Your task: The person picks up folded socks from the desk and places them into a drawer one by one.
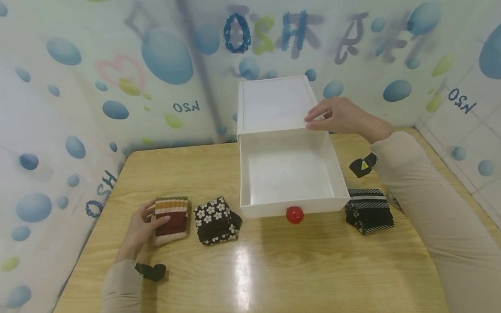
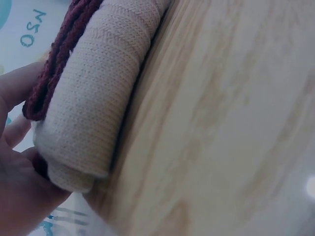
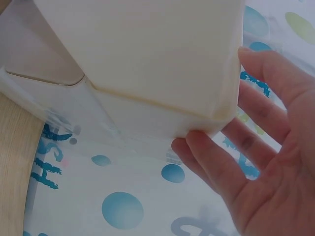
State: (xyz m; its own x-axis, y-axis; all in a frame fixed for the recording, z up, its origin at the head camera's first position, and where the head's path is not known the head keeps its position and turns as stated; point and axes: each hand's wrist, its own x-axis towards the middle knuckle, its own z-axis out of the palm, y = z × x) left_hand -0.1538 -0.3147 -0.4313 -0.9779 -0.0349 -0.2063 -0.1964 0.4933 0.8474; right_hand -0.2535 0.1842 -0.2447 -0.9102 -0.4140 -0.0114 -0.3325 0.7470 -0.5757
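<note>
"Three folded cloth bundles lie on the wooden table [image 1: 206, 289]. How are they set out?"

"Farthest left is the striped bundle [image 1: 175, 229], banded in mustard, cream and maroon. Near it, but apart, is the flowered bundle [image 1: 213, 219], dark with white blossoms. The black-and-white bundle [image 1: 369, 211] is across on the other side of the white drawer [image 1: 265, 210], just beside its front right corner."

"And the left hand [image 1: 141, 226]?"

"It grips the striped bundle by its left side, thumb laid over the top and fingers behind. From the left wrist, you see a cream knit fold with a maroon layer next to it. I can't tell whether the whole bundle rests flat."

"What about the right hand [image 1: 341, 115]?"

"Up at the white case [image 1: 275, 104], holding its upper right corner with bent fingers spread around the edges. The wrist view shows fingertips touching two of those edges."

"So the drawer is out?"

"Yes, it juts from the case toward the person, between the flowered bundle and the black-and-white one, with its pale floor showing. A round red knob [image 1: 295, 215] sits on its front."

"And behind?"

"A pale wall covering [image 1: 271, 57] with blue and green drops and painted letters."
</note>
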